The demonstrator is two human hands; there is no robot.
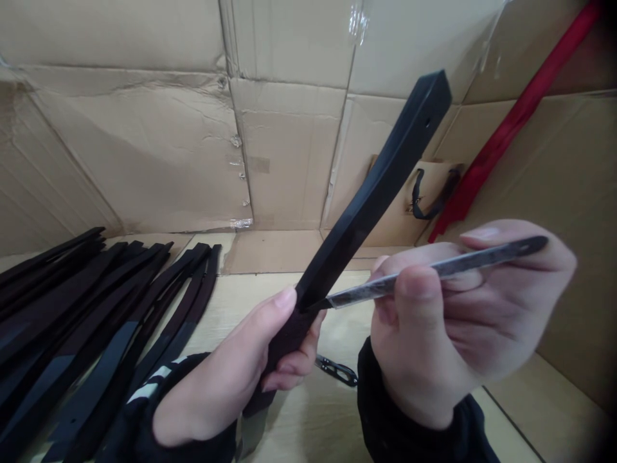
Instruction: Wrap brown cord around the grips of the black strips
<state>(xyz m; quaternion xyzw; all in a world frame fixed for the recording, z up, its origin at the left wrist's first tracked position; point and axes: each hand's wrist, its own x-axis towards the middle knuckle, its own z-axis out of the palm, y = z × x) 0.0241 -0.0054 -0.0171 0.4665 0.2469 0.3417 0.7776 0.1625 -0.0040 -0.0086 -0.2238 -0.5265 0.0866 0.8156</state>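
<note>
My left hand (pixel 241 360) is closed around a long, black, slightly curved bar (pixel 371 199). The bar slants up and away to the right, with a small hole near its far end. Between the thumb and fingers of my right hand (pixel 434 334) is a slim craft knife (pixel 443 267) with a greyish handle. Its dark pointed tip meets the bar just beside my left thumb; I cannot tell whether it cuts into the surface. The bar's lower part is partly hidden by my left hand.
Several similar dark curved bars (pixel 106 289) lie piled on the pale tabletop (pixel 313 424) at left. A small black tool with slots (pixel 340 371) lies between my arms. Cardboard walls (pixel 289 148) surround the table, with a red strip (pixel 511 128) and a paper bag (pixel 441 183) at right.
</note>
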